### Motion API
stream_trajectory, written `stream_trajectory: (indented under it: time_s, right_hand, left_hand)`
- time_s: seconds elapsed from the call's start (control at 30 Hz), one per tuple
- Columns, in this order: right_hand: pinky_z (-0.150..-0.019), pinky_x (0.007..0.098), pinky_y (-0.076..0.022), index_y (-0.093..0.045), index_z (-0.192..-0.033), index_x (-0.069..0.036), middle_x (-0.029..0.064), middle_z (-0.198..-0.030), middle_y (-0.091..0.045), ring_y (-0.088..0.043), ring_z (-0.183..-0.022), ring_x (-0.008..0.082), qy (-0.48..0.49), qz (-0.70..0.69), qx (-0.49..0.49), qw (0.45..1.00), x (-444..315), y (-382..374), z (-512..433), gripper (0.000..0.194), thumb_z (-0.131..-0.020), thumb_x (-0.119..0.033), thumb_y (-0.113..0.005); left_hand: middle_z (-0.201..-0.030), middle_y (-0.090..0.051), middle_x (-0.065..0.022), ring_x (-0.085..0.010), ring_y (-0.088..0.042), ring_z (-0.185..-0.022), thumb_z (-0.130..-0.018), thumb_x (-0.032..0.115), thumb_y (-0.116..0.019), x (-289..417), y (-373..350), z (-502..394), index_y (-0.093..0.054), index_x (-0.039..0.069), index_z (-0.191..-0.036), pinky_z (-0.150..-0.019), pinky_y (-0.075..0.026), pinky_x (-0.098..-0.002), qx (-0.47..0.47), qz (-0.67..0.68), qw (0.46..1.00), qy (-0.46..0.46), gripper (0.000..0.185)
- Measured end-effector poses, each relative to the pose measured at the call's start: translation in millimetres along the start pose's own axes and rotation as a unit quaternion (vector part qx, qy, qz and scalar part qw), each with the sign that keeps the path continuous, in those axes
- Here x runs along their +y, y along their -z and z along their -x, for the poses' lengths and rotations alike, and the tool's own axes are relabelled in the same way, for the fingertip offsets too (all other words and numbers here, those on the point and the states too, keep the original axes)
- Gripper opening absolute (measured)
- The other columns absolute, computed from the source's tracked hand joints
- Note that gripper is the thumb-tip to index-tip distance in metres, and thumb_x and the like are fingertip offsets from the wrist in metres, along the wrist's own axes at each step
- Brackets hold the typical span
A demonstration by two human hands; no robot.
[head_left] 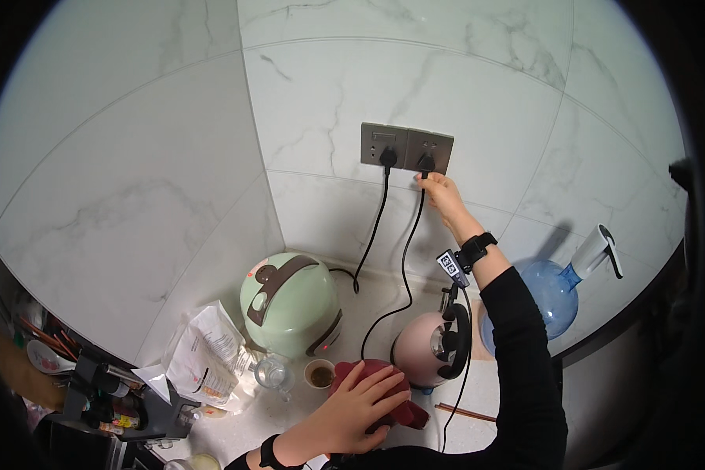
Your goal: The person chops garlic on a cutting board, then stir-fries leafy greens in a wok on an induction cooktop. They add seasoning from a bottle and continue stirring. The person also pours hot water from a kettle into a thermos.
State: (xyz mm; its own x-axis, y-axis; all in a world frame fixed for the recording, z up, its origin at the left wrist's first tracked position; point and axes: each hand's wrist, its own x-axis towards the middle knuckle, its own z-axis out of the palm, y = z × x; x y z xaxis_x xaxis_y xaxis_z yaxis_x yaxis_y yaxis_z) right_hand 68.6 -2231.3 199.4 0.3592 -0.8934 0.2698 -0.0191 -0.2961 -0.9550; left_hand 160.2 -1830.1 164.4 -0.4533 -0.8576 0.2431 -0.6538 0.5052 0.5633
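My right hand (442,194) reaches up to the wall socket (445,144), its fingers closed on the black cord just below the right-hand plug (426,162). That plug sits against the socket, and its cord hangs down behind a dark red appliance (412,413). Spread over the top of this appliance lies my left hand (358,405), fingers apart, hiding much of it. A second black plug (388,157) is in the left socket; its cord runs to the light green rice cooker (296,305). Beside the red appliance stands a pink kettle (420,349) with a black handle.
A paper cup (319,373) of dark contents, a glass mug (272,374) and a white bag (202,352) stand left of the red appliance. Chopsticks (467,412) lie at right, below a blue water bottle with a pump (552,296). Seasoning bottles fill a dark rack (153,417).
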Motion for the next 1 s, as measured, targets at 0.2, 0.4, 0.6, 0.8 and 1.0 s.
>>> stream_trajectory:
  time_s: [0.2,0.4,0.6,0.8,1.0]
  right_hand:
    - [-0.055,0.0350,-0.0458,-0.062,-0.069,-0.003,0.0103,-0.059,-0.057,-0.057,-0.057,0.0223,0.094,0.385,0.068,0.916,-26.6,9.5,-0.3,0.037,-0.078,-0.038,-0.067]
    - [-0.053,0.0408,-0.0490,-0.063,-0.063,-0.002,0.0156,-0.061,-0.062,-0.063,-0.060,0.0335,0.171,0.630,0.120,0.748,-49.7,-4.3,-13.2,0.043,-0.074,-0.043,-0.067]
    - [-0.048,0.0403,-0.0468,-0.062,-0.061,-0.001,0.0155,-0.055,-0.059,-0.060,-0.054,0.0343,0.242,0.617,0.159,0.732,-56.1,-8.8,-4.2,0.042,-0.071,-0.041,-0.067]
    - [-0.048,0.0408,-0.0466,-0.060,-0.056,-0.001,0.0161,-0.054,-0.058,-0.059,-0.053,0.0346,0.228,0.614,0.169,0.737,-55.0,-7.7,-17.4,0.042,-0.068,-0.041,-0.068]
    - [-0.044,0.0395,-0.0438,-0.060,-0.056,-0.001,0.0151,-0.052,-0.056,-0.056,-0.048,0.0327,0.222,0.630,0.180,0.722,-53.8,-12.8,-12.6,0.040,-0.068,-0.039,-0.065]
  left_hand:
    - [-0.130,-0.052,-0.0177,-0.0373,-0.049,-0.121,-0.078,0.015,-0.065,-0.6,-2.5,-3.6,-0.054,0.009,-0.125,-0.102,-0.035,-0.0536,0.096,-0.042,0.994,-0.024,0.049]
    - [-0.138,-0.044,-0.0159,-0.0368,-0.039,-0.130,-0.077,0.013,-0.065,-9.6,-0.2,-6.5,-0.051,0.010,-0.129,-0.108,-0.024,-0.0573,0.063,-0.004,0.998,-0.025,0.054]
    - [-0.136,-0.046,-0.0161,-0.0374,-0.041,-0.129,-0.081,0.012,-0.064,-19.5,-11.3,-1.3,-0.054,0.009,-0.125,-0.107,-0.026,-0.0570,0.097,0.018,0.995,-0.012,0.046]
    - [-0.136,-0.046,-0.0169,-0.0374,-0.040,-0.130,-0.081,0.012,-0.065,-25.7,-9.3,-2.5,-0.055,0.009,-0.123,-0.106,-0.027,-0.0569,0.108,0.037,0.993,-0.013,0.043]
    - [-0.137,-0.045,-0.0180,-0.0386,-0.039,-0.131,-0.081,0.010,-0.065,-29.3,-7.8,-5.0,-0.056,0.008,-0.121,-0.107,-0.026,-0.0570,0.112,0.051,0.992,-0.016,0.041]
